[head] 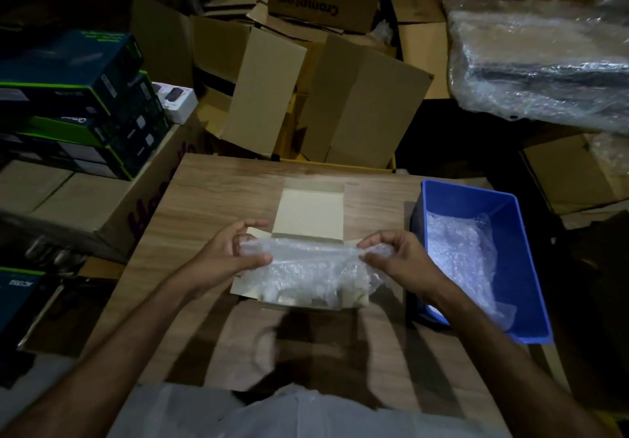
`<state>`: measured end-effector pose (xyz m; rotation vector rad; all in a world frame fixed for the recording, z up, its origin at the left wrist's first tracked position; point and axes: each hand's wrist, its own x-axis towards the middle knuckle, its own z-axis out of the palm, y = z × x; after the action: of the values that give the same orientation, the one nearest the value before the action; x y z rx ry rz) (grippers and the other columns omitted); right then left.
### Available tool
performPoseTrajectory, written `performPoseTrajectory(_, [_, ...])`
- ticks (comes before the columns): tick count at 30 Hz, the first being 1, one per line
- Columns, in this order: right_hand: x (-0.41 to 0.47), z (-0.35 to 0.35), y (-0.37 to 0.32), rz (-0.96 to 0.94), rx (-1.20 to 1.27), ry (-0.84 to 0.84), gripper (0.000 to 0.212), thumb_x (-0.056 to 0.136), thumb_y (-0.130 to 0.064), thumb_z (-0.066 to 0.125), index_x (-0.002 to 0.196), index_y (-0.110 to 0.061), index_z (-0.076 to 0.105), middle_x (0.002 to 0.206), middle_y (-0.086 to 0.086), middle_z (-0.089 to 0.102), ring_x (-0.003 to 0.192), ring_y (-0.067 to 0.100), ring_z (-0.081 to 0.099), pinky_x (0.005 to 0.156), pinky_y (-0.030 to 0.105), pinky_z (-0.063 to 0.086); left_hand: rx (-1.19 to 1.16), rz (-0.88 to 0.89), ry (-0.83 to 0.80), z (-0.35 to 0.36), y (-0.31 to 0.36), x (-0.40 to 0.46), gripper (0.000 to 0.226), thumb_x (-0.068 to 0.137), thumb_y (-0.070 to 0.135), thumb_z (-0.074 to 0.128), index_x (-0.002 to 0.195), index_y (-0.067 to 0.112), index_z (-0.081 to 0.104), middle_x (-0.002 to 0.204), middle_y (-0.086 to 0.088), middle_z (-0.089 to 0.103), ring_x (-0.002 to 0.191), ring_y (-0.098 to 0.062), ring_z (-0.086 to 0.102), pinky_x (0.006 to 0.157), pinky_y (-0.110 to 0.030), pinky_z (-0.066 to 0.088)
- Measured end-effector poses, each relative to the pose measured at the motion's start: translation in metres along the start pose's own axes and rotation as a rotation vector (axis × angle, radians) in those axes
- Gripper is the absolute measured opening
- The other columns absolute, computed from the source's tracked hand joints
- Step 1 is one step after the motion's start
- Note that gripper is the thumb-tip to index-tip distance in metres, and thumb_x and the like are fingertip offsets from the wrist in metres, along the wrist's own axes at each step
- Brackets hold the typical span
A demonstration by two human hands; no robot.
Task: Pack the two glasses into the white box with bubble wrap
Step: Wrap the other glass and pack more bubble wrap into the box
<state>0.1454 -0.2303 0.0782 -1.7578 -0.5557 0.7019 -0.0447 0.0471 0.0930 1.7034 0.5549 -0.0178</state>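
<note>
The white box (308, 214) lies open in the middle of the wooden table, its lid flap folded back toward the far side. A sheet of bubble wrap (313, 267) is stretched over the box's opening. My left hand (228, 255) pinches the sheet's left end and my right hand (396, 259) pinches its right end. Pale shapes show dimly through the wrap near the box's front wall; I cannot tell whether they are the glasses.
A blue plastic bin (520, 233) with more bubble wrap (459, 250) inside stands at the table's right edge. Brown cartons (357, 107) pile up behind the table. Stacked dark product boxes (78, 104) sit at left, a plastic-wrapped bundle (537, 60) at upper right.
</note>
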Motion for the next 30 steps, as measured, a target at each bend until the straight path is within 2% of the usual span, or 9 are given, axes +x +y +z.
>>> performPoseTrajectory(4, [0.006,0.009,0.004,-0.087,-0.106,-0.112,0.017,0.093,0.009,0.058,0.092,-0.006,0.065,0.087,-0.006,0.065,0.069,0.006,0.060,0.061,0.022,0.052,0.176,0.074,-0.102,-0.004,-0.010,0.013,0.014,0.096,0.011,0.066,0.096,0.026,0.066,0.103,-0.007,0.064,0.086,-0.018,0.068,0.074,-0.041,0.060])
performPoseTrajectory(6, [0.011,0.016,0.011,-0.048,-0.099,-0.108,0.032,0.094,0.010,0.052,0.084,-0.014,0.069,0.079,-0.004,0.067,0.063,0.009,0.061,0.056,0.023,0.052,0.194,0.094,-0.095,-0.001,-0.016,0.020,0.030,0.095,-0.008,0.056,0.081,0.018,0.062,0.102,-0.011,0.059,0.086,-0.021,0.064,0.070,-0.036,0.059])
performPoseTrajectory(8, [0.017,0.024,0.020,0.010,-0.108,-0.075,0.034,0.092,0.005,0.058,0.083,-0.021,0.077,0.083,0.001,0.076,0.071,0.013,0.070,0.067,0.029,0.059,0.216,0.057,-0.095,-0.001,-0.021,0.027,0.031,0.091,-0.013,0.052,0.077,0.012,0.065,0.113,-0.012,0.064,0.089,-0.024,0.068,0.069,-0.037,0.058])
performPoseTrajectory(12, [0.026,0.035,0.027,0.053,-0.191,-0.004,0.014,0.092,-0.022,0.072,0.080,-0.019,0.080,0.081,-0.005,0.078,0.076,0.006,0.073,0.072,0.025,0.057,0.274,-0.025,-0.099,-0.011,-0.026,0.043,0.020,0.088,0.000,0.066,0.086,0.014,0.080,0.098,-0.016,0.075,0.079,-0.018,0.067,0.074,-0.032,0.054])
performPoseTrajectory(16, [0.037,0.042,0.035,-0.048,-0.304,0.095,0.008,0.085,-0.018,0.076,0.087,-0.022,0.070,0.083,-0.002,0.072,0.077,0.013,0.067,0.071,0.031,0.055,0.259,-0.040,-0.072,-0.008,-0.024,0.051,0.013,0.085,0.027,0.080,0.084,0.014,0.081,0.083,-0.004,0.077,0.072,-0.008,0.069,0.068,-0.025,0.055])
performPoseTrajectory(20, [0.049,0.060,0.041,-0.025,-0.462,0.142,0.012,0.084,-0.025,0.065,0.094,-0.031,0.059,0.086,-0.007,0.066,0.076,0.015,0.062,0.064,0.037,0.054,0.544,0.044,0.108,0.001,-0.038,0.072,0.017,0.080,0.032,0.083,0.084,0.021,0.071,0.084,0.005,0.073,0.080,-0.009,0.068,0.072,-0.034,0.058])
performPoseTrajectory(24, [0.066,0.076,0.043,-0.081,-0.865,0.223,0.012,0.077,-0.015,0.059,0.076,-0.025,0.065,0.076,-0.007,0.068,0.075,0.020,0.057,0.071,0.036,0.049,0.895,0.284,0.195,0.015,-0.046,0.093,0.017,0.085,0.022,0.073,0.091,0.029,0.058,0.090,0.009,0.063,0.079,-0.015,0.059,0.061,-0.031,0.046])
performPoseTrajectory(27, [0.076,0.086,0.054,-0.078,-1.130,0.141,0.014,0.076,0.000,0.065,0.071,-0.014,0.067,0.075,0.005,0.065,0.071,0.026,0.057,0.061,0.040,0.051,1.197,0.409,0.170,0.025,-0.054,0.110,0.011,0.078,0.013,0.074,0.079,0.021,0.067,0.082,-0.002,0.063,0.078,-0.025,0.058,0.063,-0.034,0.042])
performPoseTrajectory(30, [0.075,0.097,0.062,-0.022,-1.111,0.074,0.007,0.079,0.000,0.068,0.079,-0.007,0.069,0.088,0.010,0.064,0.067,0.027,0.061,0.056,0.036,0.054,1.408,0.372,0.095,0.033,-0.065,0.118,0.017,0.063,0.005,0.081,0.072,0.014,0.069,0.075,-0.006,0.060,0.071,-0.026,0.058,0.060,-0.035,0.045])
